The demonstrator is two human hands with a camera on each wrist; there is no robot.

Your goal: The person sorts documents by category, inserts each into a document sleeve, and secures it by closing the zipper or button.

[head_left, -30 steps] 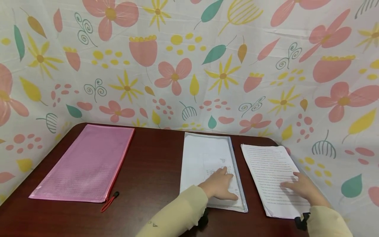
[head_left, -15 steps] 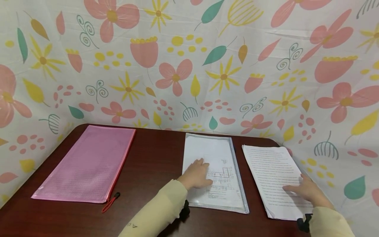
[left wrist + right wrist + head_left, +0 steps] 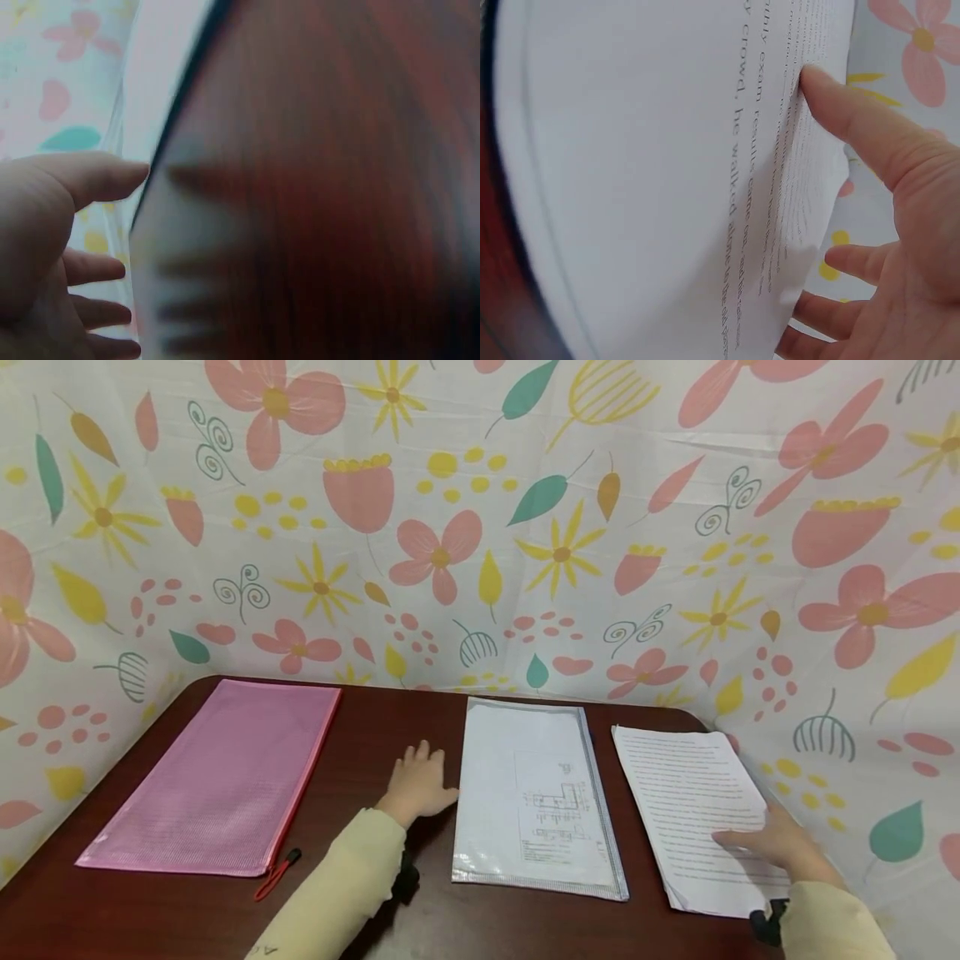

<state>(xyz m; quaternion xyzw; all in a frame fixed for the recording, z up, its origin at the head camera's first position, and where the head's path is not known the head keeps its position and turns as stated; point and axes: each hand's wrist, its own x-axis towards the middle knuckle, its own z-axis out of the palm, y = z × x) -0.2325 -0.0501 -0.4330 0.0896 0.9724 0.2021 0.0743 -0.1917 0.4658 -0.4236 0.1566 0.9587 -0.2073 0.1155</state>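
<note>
Left hand (image 3: 418, 787): it lies flat on the dark brown wooden tabletop (image 3: 375, 752), fingers straight and slightly spread, holding nothing. The left wrist view is blurred but shows the same relaxed, straight fingers (image 3: 90, 176) over the wood.

Clear zip pouch: a see-through plastic document pouch with a white sheet and a small line drawing inside (image 3: 534, 793) lies flat just beside the left hand's thumb, apart from it. Its zip edge runs along the side farther from that hand, towards the loose pages.

Right hand (image 3: 780, 845): its fingers rest on a stack of white printed text pages (image 3: 693, 806), near the stack's outer edge. In the right wrist view the thumb (image 3: 847, 112) presses on the top page while the other fingers curl under the edge, so the hand seems to pin the pages or part them; I judge this a light pinch.

Printed pages: the stack sits beyond the pouch from the left hand, near it but not touching, placed within easy reach of the right hand.

Pink mesh pouch: a flat pink mesh zip bag (image 3: 225, 772) with a red pull cord (image 3: 277, 870) lies well apart on the far side of the left hand, touched by nothing.

Backdrop: a white cloth printed with flowers (image 3: 480, 527) hangs behind the tabletop.
</note>
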